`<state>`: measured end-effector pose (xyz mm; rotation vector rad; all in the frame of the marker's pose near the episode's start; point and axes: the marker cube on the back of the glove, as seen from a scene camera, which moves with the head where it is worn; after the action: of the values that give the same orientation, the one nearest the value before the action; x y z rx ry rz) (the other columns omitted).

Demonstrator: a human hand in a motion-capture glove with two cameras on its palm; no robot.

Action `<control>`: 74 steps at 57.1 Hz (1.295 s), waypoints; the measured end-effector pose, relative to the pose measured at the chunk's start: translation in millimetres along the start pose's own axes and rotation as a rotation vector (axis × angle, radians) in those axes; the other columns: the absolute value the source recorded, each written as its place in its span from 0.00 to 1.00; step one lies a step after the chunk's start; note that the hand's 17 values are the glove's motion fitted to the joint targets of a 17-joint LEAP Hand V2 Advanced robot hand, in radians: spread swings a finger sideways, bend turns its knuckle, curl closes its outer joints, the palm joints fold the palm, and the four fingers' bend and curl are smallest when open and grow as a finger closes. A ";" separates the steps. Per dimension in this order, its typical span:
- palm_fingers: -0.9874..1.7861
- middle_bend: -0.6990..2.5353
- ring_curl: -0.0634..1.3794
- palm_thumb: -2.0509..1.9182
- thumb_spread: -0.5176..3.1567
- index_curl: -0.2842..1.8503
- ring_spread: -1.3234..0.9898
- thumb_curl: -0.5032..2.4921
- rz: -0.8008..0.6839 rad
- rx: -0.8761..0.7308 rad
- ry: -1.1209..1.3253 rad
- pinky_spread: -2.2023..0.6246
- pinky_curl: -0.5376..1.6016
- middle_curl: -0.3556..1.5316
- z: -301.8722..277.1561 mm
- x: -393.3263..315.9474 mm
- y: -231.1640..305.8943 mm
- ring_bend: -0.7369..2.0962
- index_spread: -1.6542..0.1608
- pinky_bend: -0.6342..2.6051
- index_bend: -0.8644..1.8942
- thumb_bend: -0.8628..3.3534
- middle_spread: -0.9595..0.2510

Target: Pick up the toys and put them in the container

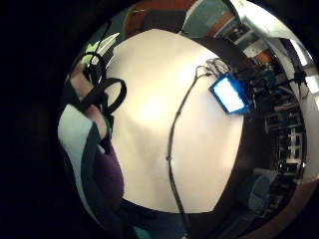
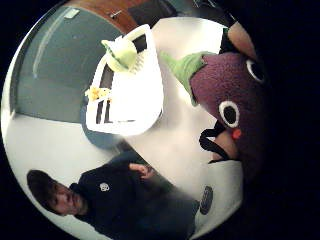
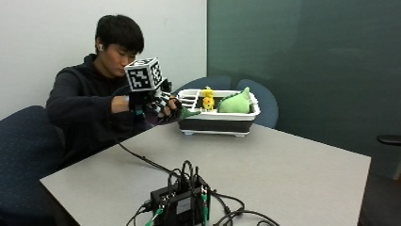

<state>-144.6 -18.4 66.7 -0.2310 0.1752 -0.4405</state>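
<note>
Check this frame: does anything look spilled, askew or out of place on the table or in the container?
Nothing stands out. The white container sits upright on the table, with a green toy and a yellow toy inside. The gloved right hand holds a purple plush toy in the air beside it.

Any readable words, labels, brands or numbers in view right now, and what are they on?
None can be read.
Small pale emblem on the person's dark top: too blurred to read.
Lit screen on the table: glare only, no text visible.
White container, purple plush toy in the gloved right hand: no lettering visible.
</note>
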 end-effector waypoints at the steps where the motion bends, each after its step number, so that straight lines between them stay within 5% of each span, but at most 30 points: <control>1: 0.62 0.38 0.39 0.73 0.34 0.21 0.40 0.45 0.003 0.003 0.002 0.65 0.44 0.50 -1.6 -0.3 -0.3 0.66 0.75 0.56 0.38 0.22 0.55; 20: 0.59 0.34 0.40 0.72 0.33 0.23 0.40 0.48 -0.006 -0.031 -0.072 0.65 0.45 0.52 -26.0 -9.8 -12.8 0.65 0.75 0.58 0.36 0.21 0.56; 31: 0.34 0.28 0.36 0.64 0.43 0.25 0.49 0.42 -0.028 -0.041 -0.116 0.73 0.45 0.49 -28.9 -17.2 -15.3 0.55 0.77 0.56 0.38 0.19 0.68; 61: 0.32 0.26 0.25 0.59 0.50 0.28 0.58 0.33 0.048 -0.160 -0.122 0.79 0.41 0.42 16.6 0.4 -15.5 0.46 0.78 0.52 0.36 0.20 0.79; 74: 0.28 0.25 0.25 0.58 0.52 0.25 0.59 0.31 0.114 -0.410 -0.008 0.79 0.42 0.38 65.6 5.4 -14.9 0.45 0.80 0.55 0.34 0.20 0.82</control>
<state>-131.5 -22.0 132.8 -0.6217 0.2696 -0.2869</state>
